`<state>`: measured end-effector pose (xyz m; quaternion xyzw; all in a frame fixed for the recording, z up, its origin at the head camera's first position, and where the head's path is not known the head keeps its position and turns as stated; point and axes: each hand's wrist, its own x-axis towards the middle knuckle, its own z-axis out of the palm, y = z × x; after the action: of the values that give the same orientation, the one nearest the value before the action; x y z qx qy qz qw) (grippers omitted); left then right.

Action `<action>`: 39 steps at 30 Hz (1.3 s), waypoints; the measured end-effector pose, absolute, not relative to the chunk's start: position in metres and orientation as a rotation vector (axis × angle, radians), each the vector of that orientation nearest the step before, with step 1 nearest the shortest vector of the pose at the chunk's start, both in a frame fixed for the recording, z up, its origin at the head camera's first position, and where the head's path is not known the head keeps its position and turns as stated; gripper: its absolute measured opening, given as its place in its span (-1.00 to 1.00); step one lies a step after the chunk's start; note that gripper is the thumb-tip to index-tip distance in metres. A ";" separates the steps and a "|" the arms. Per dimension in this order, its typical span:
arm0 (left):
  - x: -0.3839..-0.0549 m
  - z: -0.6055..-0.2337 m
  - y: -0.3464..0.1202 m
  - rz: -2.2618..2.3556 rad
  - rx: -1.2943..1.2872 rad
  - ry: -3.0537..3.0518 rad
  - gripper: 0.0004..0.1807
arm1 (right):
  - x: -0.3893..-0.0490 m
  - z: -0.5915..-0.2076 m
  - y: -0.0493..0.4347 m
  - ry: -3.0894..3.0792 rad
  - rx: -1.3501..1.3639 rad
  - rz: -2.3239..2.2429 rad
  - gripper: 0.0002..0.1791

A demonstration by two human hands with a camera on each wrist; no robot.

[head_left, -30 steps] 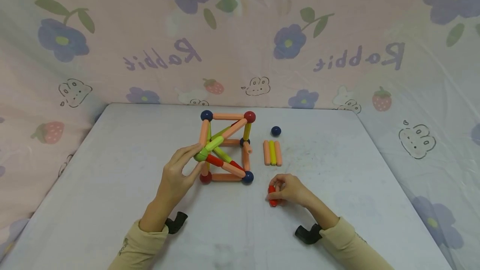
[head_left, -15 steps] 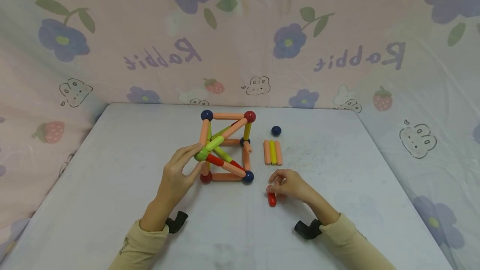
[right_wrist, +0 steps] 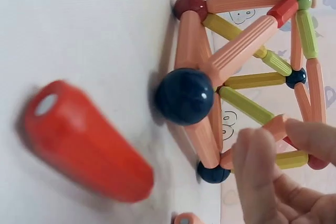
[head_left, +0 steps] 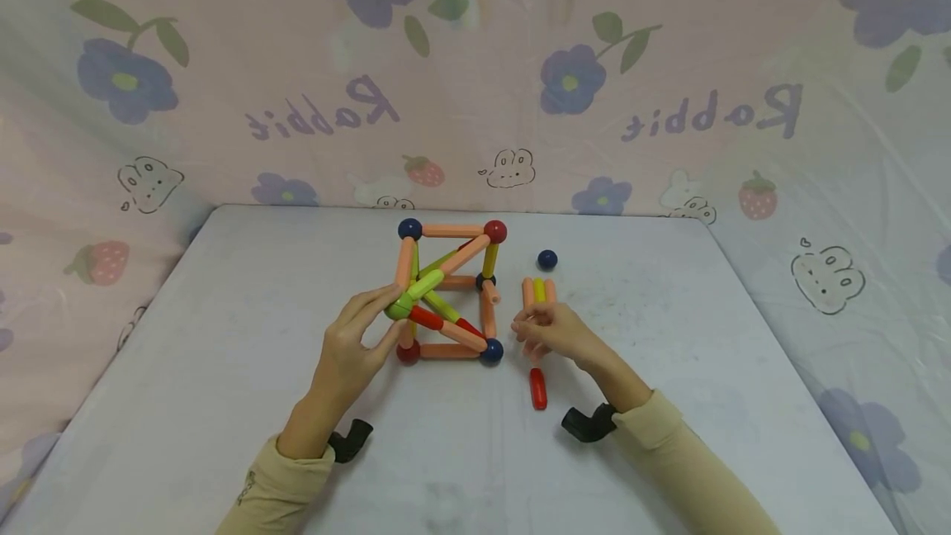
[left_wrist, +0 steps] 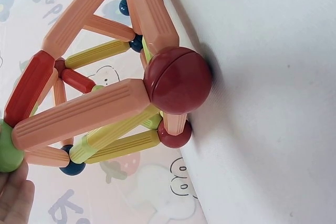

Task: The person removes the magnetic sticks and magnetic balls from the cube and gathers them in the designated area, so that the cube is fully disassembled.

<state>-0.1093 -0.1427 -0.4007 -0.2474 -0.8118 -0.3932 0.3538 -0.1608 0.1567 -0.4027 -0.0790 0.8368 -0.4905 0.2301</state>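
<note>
A frame of magnetic sticks (head_left: 450,351) and balls stands on the table, mostly orange with yellow, green and red pieces. At its near upper left corner my left hand (head_left: 355,338) pinches a green ball (head_left: 399,306) between thumb and fingers. That ball shows at the left edge of the left wrist view, fingertips (left_wrist: 17,195) against it. My right hand (head_left: 553,330), fingers loosely bent, hovers over the near ends of a row of two orange sticks and a yellow stick (head_left: 539,289). Just below it lies a short red stick (head_left: 538,389), large in the right wrist view.
Behind the row of sticks lies a loose dark blue ball (head_left: 547,259). A short orange stick (head_left: 490,293) juts from the frame's right side. The white table (head_left: 669,312) ends at a patterned curtain (head_left: 475,106). Black wrist mounts (head_left: 589,423) sit at both cuffs.
My right hand has let go of the red stick, leaving it on the table, and moved away from me toward the row of sticks. My left hand keeps its place on the green ball.
</note>
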 end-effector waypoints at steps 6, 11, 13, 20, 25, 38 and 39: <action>-0.109 -0.401 -0.143 -1.008 -0.635 -2.105 -0.41 | -0.174 -0.395 0.144 2.221 -0.141 -1.447 -0.57; -0.109 -0.401 -0.143 -1.008 -0.631 -2.106 -0.42 | -0.184 -0.391 0.132 2.228 -0.048 -1.476 -0.59; -0.109 -0.401 -0.143 -1.005 -0.631 -2.106 -0.42 | -0.189 -0.390 0.127 2.233 0.032 -1.464 -0.59; -0.110 -0.401 -0.143 -1.001 -0.635 -2.104 -0.42 | -0.208 -0.396 0.116 2.207 0.197 -1.476 -0.50; -0.110 -0.402 -0.143 -1.007 -0.635 -2.107 -0.41 | -0.218 -0.402 0.114 2.152 0.214 -1.509 -0.39; -0.109 -0.400 -0.142 -1.009 -0.639 -2.102 -0.42 | -0.224 -0.406 0.109 2.083 0.203 -1.520 -0.37; -0.109 -0.399 -0.142 -1.008 -0.640 -2.101 -0.42 | -0.224 -0.406 0.109 2.080 0.193 -1.526 -0.39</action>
<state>-0.1088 -0.1423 -0.3994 -0.2477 -0.8129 -0.3901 0.3545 -0.2242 0.1090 -0.4057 0.0716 0.7733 -0.5675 0.2736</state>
